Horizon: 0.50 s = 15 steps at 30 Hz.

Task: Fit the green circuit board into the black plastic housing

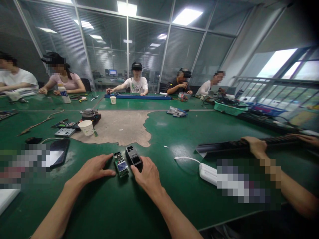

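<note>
A small green circuit module (121,166) with a bluish screen rests on the green table in front of me. Just to its right is a dark grey plastic housing (134,156) with rectangular openings. My right hand (147,172) grips this housing from its right side, thumb on the near side. My left hand (98,168) is beside the module's left edge, thumb and fingers apart, with nothing held between them. The module and housing stand close together with a narrow gap.
A paper cup (86,127) and electronic parts lie ahead on the left. A black phone (57,152) is further left. At right are a white power strip (208,173) and another person's hand (255,146) on a long black rail (221,146). Several people sit across the table.
</note>
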### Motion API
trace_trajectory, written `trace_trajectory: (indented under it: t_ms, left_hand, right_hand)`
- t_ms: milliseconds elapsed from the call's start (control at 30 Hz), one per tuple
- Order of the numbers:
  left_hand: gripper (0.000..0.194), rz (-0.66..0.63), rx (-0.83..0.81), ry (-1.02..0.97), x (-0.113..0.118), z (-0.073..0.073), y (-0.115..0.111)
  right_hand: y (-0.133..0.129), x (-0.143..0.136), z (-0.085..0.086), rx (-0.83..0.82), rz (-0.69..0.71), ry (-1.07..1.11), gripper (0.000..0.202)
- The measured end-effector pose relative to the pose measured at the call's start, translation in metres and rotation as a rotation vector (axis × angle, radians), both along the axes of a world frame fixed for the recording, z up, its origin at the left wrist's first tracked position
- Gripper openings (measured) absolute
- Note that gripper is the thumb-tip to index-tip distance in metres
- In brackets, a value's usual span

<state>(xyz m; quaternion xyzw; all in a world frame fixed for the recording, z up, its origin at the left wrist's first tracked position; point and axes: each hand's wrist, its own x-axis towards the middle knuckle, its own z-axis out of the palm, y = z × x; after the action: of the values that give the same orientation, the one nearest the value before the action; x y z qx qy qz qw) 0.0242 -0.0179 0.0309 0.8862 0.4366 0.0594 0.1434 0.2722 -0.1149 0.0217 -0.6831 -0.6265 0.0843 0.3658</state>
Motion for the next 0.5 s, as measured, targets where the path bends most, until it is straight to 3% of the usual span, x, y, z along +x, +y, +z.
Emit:
trace_trajectory:
  t_ms: [133,267,500]
  left_hand:
    - [0.074,-0.024,0.02,-0.022,0.0,0.001,0.0]
    - [0.072,-0.04,0.027,-0.027,0.0,0.0,0.0]
    - [0.078,-0.019,0.056,-0.001,-0.001,-0.002,0.0]
  right_hand:
    - [0.0,-0.002,0.01,0.063,0.017,0.086,0.023]
    - [-0.001,-0.011,0.024,0.142,0.075,0.183,0.023]
    - [-0.003,-0.039,0.035,0.132,0.045,0.103,0.026]
